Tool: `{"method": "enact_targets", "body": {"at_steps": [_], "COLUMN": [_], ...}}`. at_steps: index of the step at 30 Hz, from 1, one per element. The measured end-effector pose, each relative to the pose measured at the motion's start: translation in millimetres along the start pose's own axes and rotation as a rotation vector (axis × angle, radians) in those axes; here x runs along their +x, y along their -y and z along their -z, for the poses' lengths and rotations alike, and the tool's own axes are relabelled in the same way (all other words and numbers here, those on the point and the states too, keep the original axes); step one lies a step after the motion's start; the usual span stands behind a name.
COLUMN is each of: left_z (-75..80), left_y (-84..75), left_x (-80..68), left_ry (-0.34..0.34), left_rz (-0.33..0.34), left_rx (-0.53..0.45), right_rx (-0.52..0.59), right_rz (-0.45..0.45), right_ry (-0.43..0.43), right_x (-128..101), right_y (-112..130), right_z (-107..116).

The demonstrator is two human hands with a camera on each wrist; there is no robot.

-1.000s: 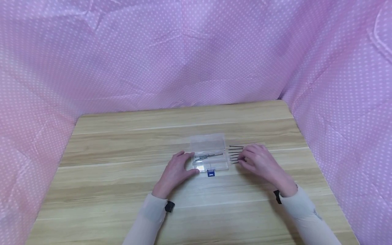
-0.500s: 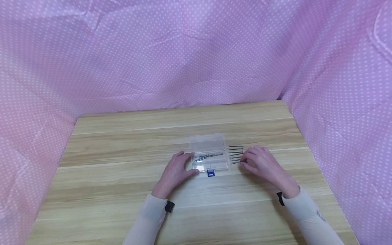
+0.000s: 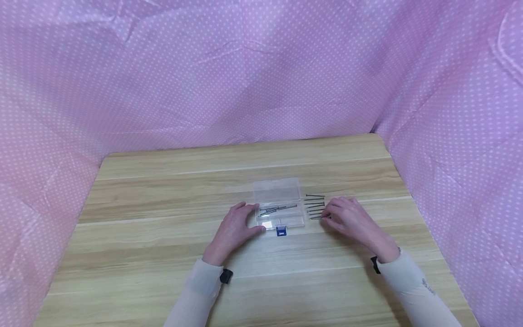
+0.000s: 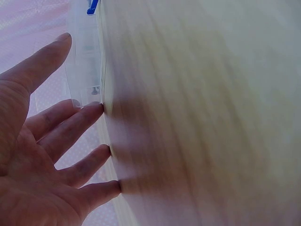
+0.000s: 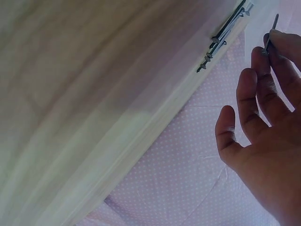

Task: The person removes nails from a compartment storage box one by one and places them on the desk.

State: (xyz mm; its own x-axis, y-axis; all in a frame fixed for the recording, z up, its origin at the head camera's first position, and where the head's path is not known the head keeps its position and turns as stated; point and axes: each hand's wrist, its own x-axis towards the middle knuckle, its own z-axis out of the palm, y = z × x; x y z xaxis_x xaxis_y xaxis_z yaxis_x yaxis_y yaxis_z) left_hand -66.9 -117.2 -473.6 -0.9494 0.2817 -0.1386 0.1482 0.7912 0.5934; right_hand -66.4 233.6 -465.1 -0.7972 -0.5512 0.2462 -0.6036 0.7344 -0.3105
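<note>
Head view: pale wood-grain table (image 3: 155, 204) before pink dotted cloth (image 3: 184, 91); left hand (image 3: 234, 231), fingers spread, touches the left end of the open clear box (image 3: 293, 221); loose fasteners (image 3: 269, 212) lie in its rear part; to its right, a fastener row (image 3: 315, 204) on the table; right hand (image 3: 351, 222) pinches one fastener (image 5: 275, 22) beside the row.

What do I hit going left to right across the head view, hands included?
Left hand → clear plastic box, lid open → row of long metal fasteners (nails or screws, can't tell) → right hand. Blue latch and fasteners inside the box skipped: they overlap its span.
</note>
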Motion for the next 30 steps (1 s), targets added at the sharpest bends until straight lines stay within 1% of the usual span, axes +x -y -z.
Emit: {"method": "enact_targets", "body": {"at_steps": [13,18,26,30], "left_z": [-1.6,-1.7,-2.8,-3.2], "left_y": [0.6,0.8,1.0,1.1], "left_x": [-0.1,0.0,0.8,1.0], "left_ry": [-0.008,0.000,0.002,0.000], "left_rz": [-0.003,0.000,0.009,0.009], "left_rx": [-0.004,-0.003,-0.003,-0.002], "right_rx": [-0.002,-0.012,-0.019,-0.019], "right_rz": [-0.002,-0.011,-0.044,-0.045], "right_ry": [0.033,0.045,0.104,0.118], "right_x": [0.2,0.5,1.7,2.0], "right_y": [-4.5,-5.4,-5.9,-6.3], "right_z": [-5.4,-7.5,-8.3,-8.4]}}
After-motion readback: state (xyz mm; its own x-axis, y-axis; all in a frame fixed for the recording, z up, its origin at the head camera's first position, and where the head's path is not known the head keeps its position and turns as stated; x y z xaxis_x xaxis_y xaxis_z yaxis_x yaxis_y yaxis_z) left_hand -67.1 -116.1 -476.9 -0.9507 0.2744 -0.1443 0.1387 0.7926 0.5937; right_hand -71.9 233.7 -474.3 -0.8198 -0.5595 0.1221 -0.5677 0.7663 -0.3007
